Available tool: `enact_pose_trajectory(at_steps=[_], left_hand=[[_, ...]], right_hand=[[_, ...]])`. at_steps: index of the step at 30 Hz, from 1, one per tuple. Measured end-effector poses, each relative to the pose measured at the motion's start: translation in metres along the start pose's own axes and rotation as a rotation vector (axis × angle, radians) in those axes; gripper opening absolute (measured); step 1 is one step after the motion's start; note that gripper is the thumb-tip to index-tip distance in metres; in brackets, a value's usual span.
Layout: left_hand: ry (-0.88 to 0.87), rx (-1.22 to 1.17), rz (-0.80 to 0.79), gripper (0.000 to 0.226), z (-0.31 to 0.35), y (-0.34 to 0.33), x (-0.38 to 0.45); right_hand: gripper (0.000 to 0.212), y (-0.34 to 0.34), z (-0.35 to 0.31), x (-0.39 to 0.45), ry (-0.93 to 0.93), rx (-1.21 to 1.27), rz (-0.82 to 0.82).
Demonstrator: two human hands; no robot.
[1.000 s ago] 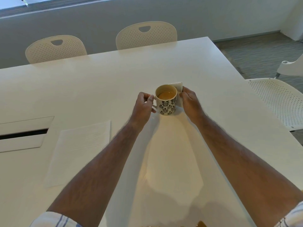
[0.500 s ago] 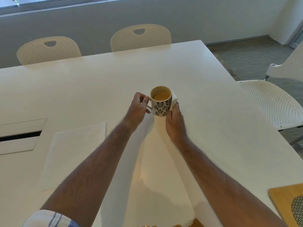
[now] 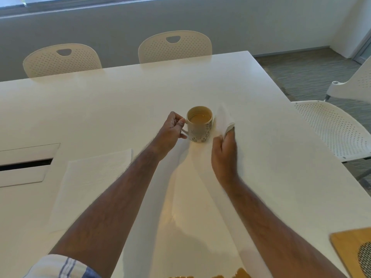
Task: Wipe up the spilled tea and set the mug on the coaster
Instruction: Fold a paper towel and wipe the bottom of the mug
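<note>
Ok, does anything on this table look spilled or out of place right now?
Yes. An amber puddle lies at the near table edge, unwiped. The mug stands on bare table, held by the left hand, far from the wooden coaster. The right hand holds a white tissue.

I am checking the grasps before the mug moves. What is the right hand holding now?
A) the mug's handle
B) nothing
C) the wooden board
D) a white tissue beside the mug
D: the right hand pinches a white tissue just right of the mug; the left hand grips the handle.
</note>
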State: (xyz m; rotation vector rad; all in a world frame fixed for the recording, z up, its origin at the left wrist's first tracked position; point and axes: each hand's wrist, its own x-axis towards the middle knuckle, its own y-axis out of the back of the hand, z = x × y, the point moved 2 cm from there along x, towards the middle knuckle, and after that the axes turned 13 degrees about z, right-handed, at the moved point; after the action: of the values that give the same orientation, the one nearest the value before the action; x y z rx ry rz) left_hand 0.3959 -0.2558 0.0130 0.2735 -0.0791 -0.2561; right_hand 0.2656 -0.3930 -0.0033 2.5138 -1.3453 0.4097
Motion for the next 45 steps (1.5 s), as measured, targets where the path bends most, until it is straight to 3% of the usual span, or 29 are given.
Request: enact_pose_trajectory(at_steps=[3,9,18,26,32,40,45], left_hand=[[0.012,-0.014,-0.016,0.013,0.001,0.001,-0.001],[-0.01,-0.004,-0.02,0.013,0.003,0.001,-0.002],[-0.014,-0.008,-0.024,0.014,0.003,0.003,-0.003],[-0.003,0.021,-0.032,0.014,0.006,0.004,-0.002],[0.035,-0.001,-0.038,0.014,0.003,0.004,0.001],[0.067,-0.013,-0.021,0.018,-0.002,0.007,0.005],[0.079,-0.053,-0.008,0.025,-0.007,0.002,0.0]], right_hand=[[0.055,-0.008,-0.002,0.03,-0.041,-0.03,0.051],[0.04,-0.033,0.004,0.032,-0.112,-0.119,-0.117],[0.05,-0.032,-0.003,-0.008,-0.165,-0.117,-0.076],[0.055,-0.047,-0.016,-0.042,-0.406,-0.05,0.047],[0.054,-0.044,-0.025,-0.063,-0.458,-0.016,0.046],[0.046,-0.011,-0.022,-0.027,-0.473,0.245,0.196],[0.036,-0.012,-0.017,-0.005,-0.442,0.142,0.129]])
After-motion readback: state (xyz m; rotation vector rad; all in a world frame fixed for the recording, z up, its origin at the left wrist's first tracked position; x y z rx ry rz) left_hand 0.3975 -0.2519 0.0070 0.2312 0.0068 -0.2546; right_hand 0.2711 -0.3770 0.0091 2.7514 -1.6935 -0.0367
